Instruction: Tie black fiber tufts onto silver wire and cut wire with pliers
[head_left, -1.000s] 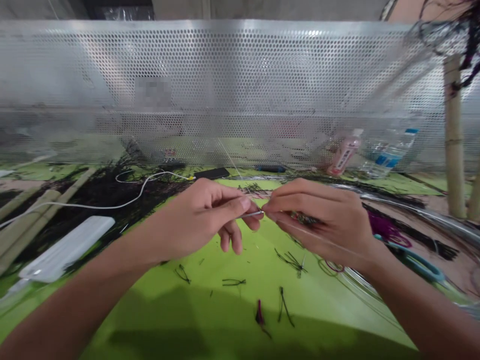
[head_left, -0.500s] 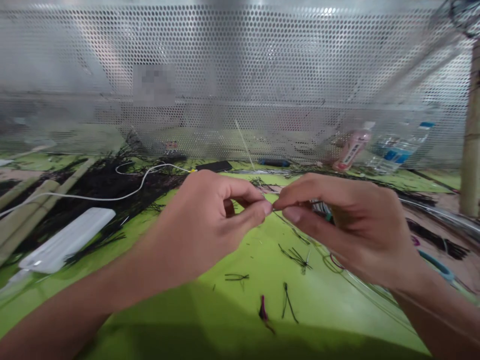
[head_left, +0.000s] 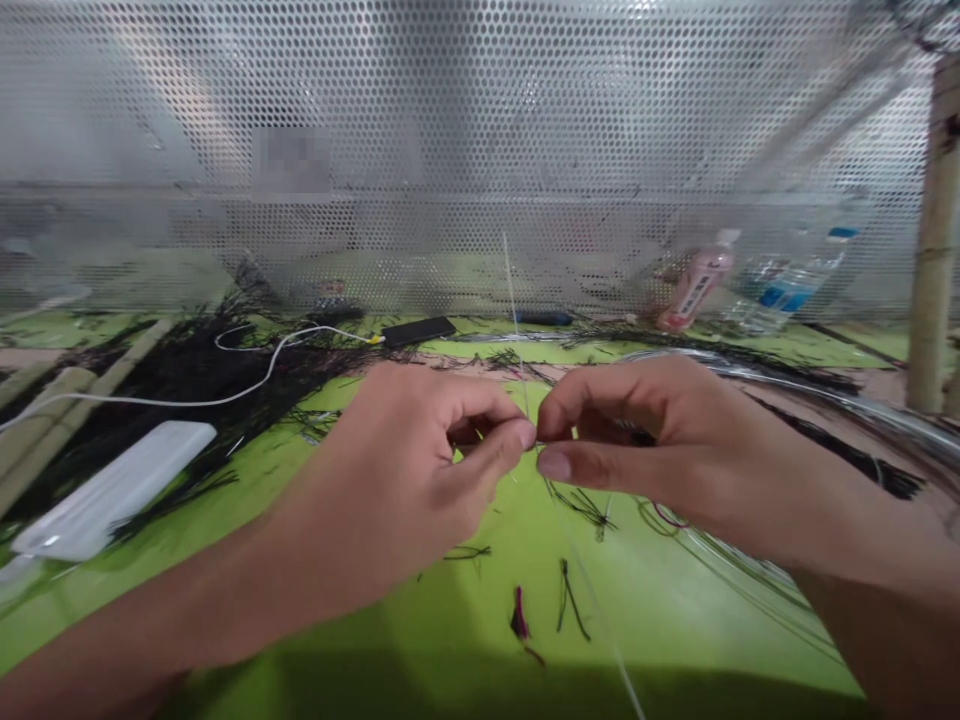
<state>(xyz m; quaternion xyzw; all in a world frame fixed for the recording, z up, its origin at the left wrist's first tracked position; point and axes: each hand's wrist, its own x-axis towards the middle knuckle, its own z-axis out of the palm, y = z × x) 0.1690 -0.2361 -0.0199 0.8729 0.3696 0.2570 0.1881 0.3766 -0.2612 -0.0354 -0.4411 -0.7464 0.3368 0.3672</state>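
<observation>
My left hand (head_left: 427, 465) pinches thumb against forefinger at the middle of the view. My right hand (head_left: 675, 445) faces it, fingertips closed in the same way and almost touching the left ones. A thin dark thread (head_left: 538, 448), barely visible, spans the small gap between them. A long pale strand (head_left: 511, 290) stands up behind the fingertips and runs down past them towards the front edge. Which strand each hand grips is partly hidden by the fingers. Below lie short black thread pieces (head_left: 566, 600), one with a purple end (head_left: 518, 605), on the green tabletop (head_left: 660, 620).
A perforated metal panel (head_left: 420, 120) closes off the back. At left are a white power bank (head_left: 120, 490), a white cable (head_left: 187, 402), bamboo poles (head_left: 56, 420) and black fibres (head_left: 202, 370). A pink bottle (head_left: 697, 285) and clear bottles (head_left: 795, 290) lean at back right, near wire bundles (head_left: 810, 380).
The pale strand has shifted right and now also shows in front of my hands. My right hand has moved slightly left and changed its pinch; the whole view has shifted a little.
</observation>
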